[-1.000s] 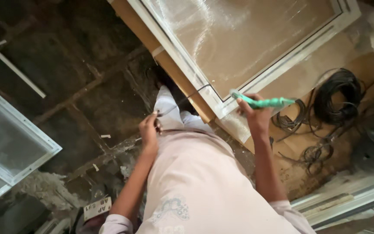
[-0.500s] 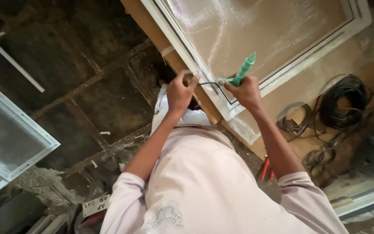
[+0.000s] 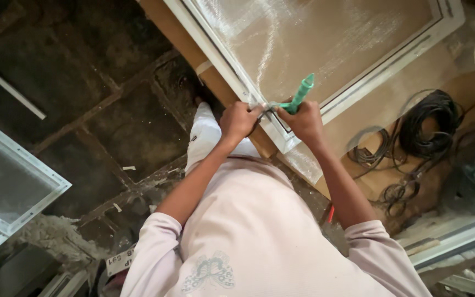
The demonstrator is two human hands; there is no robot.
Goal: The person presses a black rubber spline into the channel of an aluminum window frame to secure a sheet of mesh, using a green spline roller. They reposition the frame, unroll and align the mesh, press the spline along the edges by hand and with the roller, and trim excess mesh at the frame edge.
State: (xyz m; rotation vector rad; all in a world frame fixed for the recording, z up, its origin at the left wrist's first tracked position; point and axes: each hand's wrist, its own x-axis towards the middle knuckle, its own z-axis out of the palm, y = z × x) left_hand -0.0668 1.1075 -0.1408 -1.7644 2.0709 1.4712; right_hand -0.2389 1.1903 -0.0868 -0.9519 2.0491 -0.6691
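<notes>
A white window frame (image 3: 232, 71) with pale mesh screen (image 3: 314, 38) stretched over it lies on a brown board. At its near corner my right hand (image 3: 305, 120) grips a green-handled tool (image 3: 300, 94), the handle pointing up and away. Close beside it, my left hand (image 3: 238, 120) is closed at the frame's corner, pinching a thin dark cord (image 3: 264, 110) where it meets the frame edge. Both hands almost touch each other. My pale pink sleeves and shirt fill the lower middle.
A coil of black cord (image 3: 432, 118) and looser loops (image 3: 366, 151) lie right of the frame. Another white framed screen (image 3: 12, 187) rests on the dark stone floor at left, with a thin white strip (image 3: 9, 88) above it. More frame pieces (image 3: 457, 239) sit at lower right.
My left hand rose from my side to the frame's corner and closed on the cord. My right hand brought the green tool from lying sideways to upright at the same corner.
</notes>
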